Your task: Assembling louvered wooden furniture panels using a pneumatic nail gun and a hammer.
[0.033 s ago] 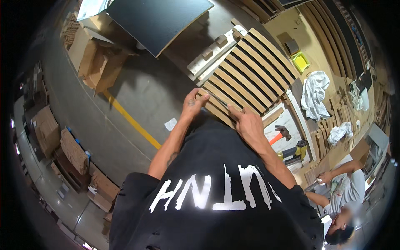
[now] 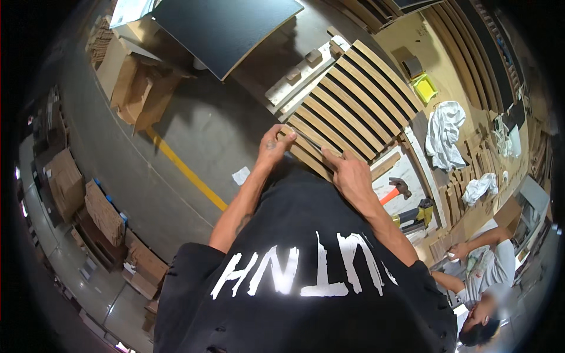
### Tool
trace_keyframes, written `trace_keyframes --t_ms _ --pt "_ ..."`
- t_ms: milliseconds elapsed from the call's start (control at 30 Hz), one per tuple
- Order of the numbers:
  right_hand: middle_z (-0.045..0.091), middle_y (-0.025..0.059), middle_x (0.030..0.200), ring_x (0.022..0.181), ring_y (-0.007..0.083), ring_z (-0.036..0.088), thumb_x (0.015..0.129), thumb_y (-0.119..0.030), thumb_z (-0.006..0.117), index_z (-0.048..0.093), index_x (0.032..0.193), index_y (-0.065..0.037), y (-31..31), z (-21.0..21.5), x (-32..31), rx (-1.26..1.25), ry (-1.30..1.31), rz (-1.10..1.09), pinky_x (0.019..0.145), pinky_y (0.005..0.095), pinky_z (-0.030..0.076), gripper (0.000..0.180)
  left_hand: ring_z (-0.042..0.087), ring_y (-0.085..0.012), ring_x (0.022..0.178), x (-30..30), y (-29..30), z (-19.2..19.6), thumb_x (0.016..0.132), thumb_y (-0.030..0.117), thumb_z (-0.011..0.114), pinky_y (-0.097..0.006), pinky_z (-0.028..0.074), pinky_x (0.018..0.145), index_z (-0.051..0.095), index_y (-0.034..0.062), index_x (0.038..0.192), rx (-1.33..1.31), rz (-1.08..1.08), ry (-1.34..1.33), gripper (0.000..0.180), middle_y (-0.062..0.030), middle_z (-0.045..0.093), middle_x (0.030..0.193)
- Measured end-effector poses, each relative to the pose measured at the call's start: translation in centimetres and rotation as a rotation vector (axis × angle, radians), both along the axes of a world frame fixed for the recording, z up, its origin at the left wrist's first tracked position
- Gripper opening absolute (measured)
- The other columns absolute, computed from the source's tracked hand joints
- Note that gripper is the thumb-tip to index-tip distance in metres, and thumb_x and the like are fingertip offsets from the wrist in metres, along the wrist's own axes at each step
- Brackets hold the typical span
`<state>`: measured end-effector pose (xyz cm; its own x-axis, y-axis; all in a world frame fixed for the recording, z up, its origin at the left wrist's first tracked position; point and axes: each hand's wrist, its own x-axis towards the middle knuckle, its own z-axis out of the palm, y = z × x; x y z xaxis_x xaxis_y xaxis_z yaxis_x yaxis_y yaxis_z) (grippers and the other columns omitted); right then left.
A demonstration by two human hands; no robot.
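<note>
A panel of light wooden slats with dark gaps [image 2: 359, 97] lies in front of me on the work surface. At its near left corner my left hand [image 2: 273, 147] is closed, with thumb and fingers pinching the end of a thin dark strip [image 2: 308, 141]. My right hand [image 2: 351, 170] is at the strip's other end, its index finger pressed along it and the other fingers curled. The strip runs along the slat closest to my body. What the curled fingers cover underneath is hidden.
A hammer with an orange handle [image 2: 400, 188] and a yellow-black tool [image 2: 416, 215] lie right of the panel. Beyond are a white cloth [image 2: 445, 135] and a yellow tray [image 2: 424, 87]. Another person [image 2: 488, 265] works at lower right. An opened carton [image 2: 135, 88] stands left.
</note>
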<state>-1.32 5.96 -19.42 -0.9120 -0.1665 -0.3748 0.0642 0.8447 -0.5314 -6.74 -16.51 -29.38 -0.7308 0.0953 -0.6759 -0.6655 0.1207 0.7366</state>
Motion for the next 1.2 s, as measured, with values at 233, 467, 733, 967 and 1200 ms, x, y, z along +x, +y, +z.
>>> trace_keyframes --t_ms 233,467,733,967,1200 --pt "0.055 0.0167 0.078 0.07 0.0342 0.057 0.083 -0.005 0.061 0.062 0.129 -0.021 0.1 -0.9 -0.3 -0.038 0.024 -0.001 0.066 0.0404 0.049 0.049 0.055 -0.0115 0.074 0.1 -0.3 -0.4 0.088 0.032 0.073 -0.026 0.046 0.067 0.06 -0.001 0.114 -0.145 -0.126 0.082 0.044 -0.0042 0.062 0.085" --pt "0.056 -0.0006 0.082 0.063 0.0063 0.05 0.099 -0.017 0.057 0.05 0.14 -0.005 7.0 0.2 2.1 -0.705 0.061 -0.85 0.056 0.0208 0.042 0.043 0.065 -0.0165 0.082 0.1 -0.2 -1.3 0.082 0.033 0.077 -0.031 0.053 0.074 0.062 0.0009 0.115 -0.303 -0.177 0.088 0.049 -0.0104 0.069 0.095" --pt "0.057 0.0206 0.102 0.097 0.0385 0.059 0.091 -0.014 0.059 0.055 0.129 -0.004 21.9 -2.6 8.1 0.328 0.207 -0.893 0.082 0.0439 0.048 0.039 0.057 -0.0347 0.104 -0.2 1.1 2.6 0.084 0.037 0.073 -0.042 0.045 0.089 0.057 -0.0087 0.113 -0.755 -0.316 0.411 0.056 -0.0269 0.06 0.108" --pt "0.054 0.0262 0.106 0.082 0.0444 0.062 0.097 -0.012 0.043 0.056 0.112 0.006 22.5 -1.5 7.2 0.538 0.005 -0.638 0.075 0.0513 0.049 0.027 0.05 -0.0426 0.113 -2.3 9.0 7.6 0.09 0.021 0.066 -0.048 0.04 0.096 0.047 -0.0052 0.127 -0.802 -0.547 1.028 0.049 -0.0262 0.05 0.124" --pt "0.055 0.0277 0.099 0.078 0.0423 0.063 0.087 -0.004 0.05 0.061 0.114 0.002 20.6 0.9 9.7 0.531 -0.042 -0.521 0.07 0.0482 0.052 0.03 0.053 -0.0392 0.106 -2.3 13.7 9.9 0.092 0.01 0.06 -0.045 0.045 0.089 0.047 -0.0004 0.128 -0.424 -0.706 1.024 0.04 -0.0229 0.052 0.118"
